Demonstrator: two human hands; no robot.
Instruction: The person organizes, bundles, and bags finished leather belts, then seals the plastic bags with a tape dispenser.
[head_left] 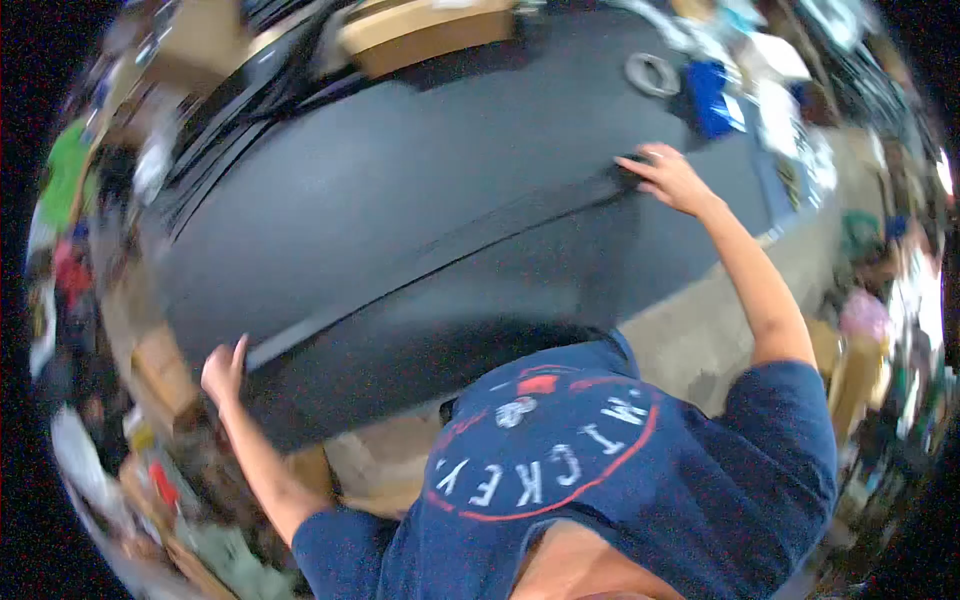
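Observation:
A wide black sheet (470, 310), perhaps fabric or thin foam, stretches across the near side of a dark work surface (400, 160). Its upper edge runs slantwise between my two hands, with a lighter strip along it towards the left. My left hand (224, 374) grips the left end of this edge, thumb pointing up. At the other end, my right hand (668, 178) is closed on the edge, with thumb and forefinger pinching it. The near part of the sheet hangs down in front of my body. Motion blur hides the finer detail.
A grey-white ring-shaped roll (651, 75) lies at the far right, beside a blue package (712, 98) and plastic bags. A cardboard box (430, 40) and black strips (235, 140) sit along the far side. Another carton (165, 372) stands left of my left hand.

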